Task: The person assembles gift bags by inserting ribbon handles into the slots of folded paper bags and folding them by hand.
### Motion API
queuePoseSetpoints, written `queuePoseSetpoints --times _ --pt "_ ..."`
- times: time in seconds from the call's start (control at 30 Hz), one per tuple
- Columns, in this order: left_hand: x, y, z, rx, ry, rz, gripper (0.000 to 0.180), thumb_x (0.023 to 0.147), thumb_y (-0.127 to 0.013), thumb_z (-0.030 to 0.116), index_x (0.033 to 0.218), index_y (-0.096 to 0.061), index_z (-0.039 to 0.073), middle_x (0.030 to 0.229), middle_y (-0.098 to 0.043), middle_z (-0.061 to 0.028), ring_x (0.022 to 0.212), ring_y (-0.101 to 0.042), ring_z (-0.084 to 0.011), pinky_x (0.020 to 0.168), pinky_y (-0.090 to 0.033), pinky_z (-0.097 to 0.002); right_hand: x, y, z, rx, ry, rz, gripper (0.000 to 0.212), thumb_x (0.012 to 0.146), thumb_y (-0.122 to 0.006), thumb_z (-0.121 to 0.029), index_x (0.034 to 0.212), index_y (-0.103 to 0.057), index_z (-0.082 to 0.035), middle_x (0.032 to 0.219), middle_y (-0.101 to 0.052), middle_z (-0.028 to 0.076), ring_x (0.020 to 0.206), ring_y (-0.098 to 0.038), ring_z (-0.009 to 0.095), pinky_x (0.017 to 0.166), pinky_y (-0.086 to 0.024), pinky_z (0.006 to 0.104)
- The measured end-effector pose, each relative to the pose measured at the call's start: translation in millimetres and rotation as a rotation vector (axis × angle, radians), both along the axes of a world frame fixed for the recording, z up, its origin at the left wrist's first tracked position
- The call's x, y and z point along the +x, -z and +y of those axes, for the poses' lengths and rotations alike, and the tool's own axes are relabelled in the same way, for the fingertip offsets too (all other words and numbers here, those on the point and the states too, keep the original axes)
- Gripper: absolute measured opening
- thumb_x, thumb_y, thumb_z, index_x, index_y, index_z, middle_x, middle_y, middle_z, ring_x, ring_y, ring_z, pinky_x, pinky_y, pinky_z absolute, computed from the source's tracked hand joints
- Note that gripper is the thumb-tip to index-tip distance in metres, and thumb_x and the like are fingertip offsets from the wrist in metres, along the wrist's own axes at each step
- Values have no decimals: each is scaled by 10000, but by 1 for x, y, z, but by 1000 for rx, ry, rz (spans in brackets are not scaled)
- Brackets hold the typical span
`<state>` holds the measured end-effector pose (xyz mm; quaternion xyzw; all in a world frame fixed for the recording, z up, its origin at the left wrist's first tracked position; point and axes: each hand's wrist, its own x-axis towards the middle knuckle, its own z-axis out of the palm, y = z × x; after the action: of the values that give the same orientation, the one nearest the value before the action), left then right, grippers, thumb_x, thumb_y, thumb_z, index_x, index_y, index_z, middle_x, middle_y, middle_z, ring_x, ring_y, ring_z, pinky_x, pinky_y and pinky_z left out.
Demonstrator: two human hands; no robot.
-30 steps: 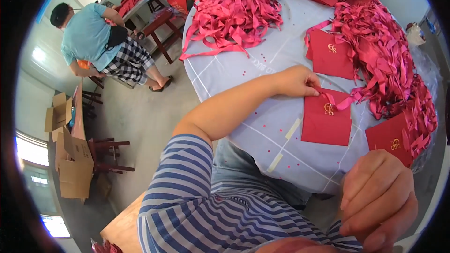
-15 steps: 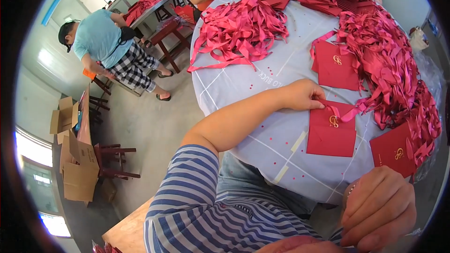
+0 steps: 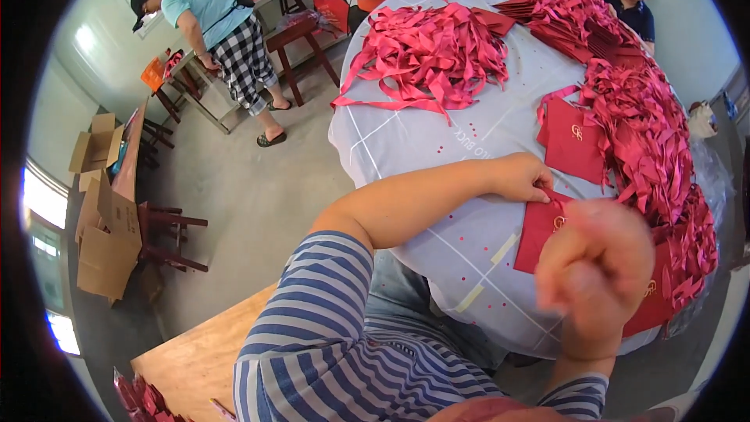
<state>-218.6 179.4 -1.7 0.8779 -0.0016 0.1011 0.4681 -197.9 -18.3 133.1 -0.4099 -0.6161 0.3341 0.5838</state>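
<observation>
My left hand (image 3: 525, 178) pinches the upper left corner of a red gift bag (image 3: 534, 242) with a gold mark, which lies flat on the cloth-covered table. Over the bag's right side hovers my right hand (image 3: 598, 266), its fingers curled but smeared by motion; whether it holds anything is unclear. Part of the bag is hidden behind it. Just beyond lies a second red bag (image 3: 574, 141), with a pink-red ribbon by its upper left edge. Another red bag (image 3: 650, 316) sits close to the right hand, partly covered by it.
A heap of ribbons (image 3: 433, 55) lies on the far left of the table (image 3: 437, 242); a long pile of ribboned bags (image 3: 641, 125) runs along the right. Two people sit across the table. Another person (image 3: 207, 16) bends over at left, near stools and open cardboard boxes (image 3: 109, 242).
My right hand has risen from the table's near edge, moving up and left over the bag. My left hand keeps its pinch. The whole view has shifted slightly.
</observation>
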Motion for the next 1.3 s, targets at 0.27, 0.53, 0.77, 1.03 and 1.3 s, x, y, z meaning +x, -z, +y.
queuePoseSetpoints --times 0.27,0.53,0.77,1.03,1.3 --pt "31 55 25 74 4 -18 224 793 -744 228 917 -691 49 794 -697 -110 717 -662 -231 654 -504 -357 43 -8 14 10 -93 107 333 863 -588 -63 1162 -613 81 673 -604 79 500 -519 111 471 -414 255" --pt "19 23 17 60 44 43 217 800 -737 221 920 -688 47 784 -693 -117 706 -656 -244 654 -496 -361 -4 -20 54 56 -244 199 346 909 -530 -75 1203 -575 101 571 -526 51 412 -423 101 413 -355 251" --pt "27 36 15 21 39 -203 185 818 -705 177 944 -677 45 879 -696 -110 809 -663 -210 714 -510 -347 -14 -22 71 3 -306 195 524 955 -479 -85 1424 -330 95 528 -453 17 386 -320 50 383 -295 220" --pt "9 -5 -7 -159 116 -638 168 854 -636 89 1011 -645 29 1039 -684 -106 904 -642 -197 799 -527 -332 0 -24 85 128 -397 347 591 985 -487 -104 1475 -217 87 610 -460 24 444 -350 49 407 -308 182" --pt "-1 -4 9 -291 -24 355 312 859 -682 199 1108 -667 10 734 -660 -87 673 -627 -166 614 -491 -334 19 48 67 -234 -196 -202 234 952 -512 -36 1123 -669 -13 702 -592 16 555 -490 39 500 -384 183"
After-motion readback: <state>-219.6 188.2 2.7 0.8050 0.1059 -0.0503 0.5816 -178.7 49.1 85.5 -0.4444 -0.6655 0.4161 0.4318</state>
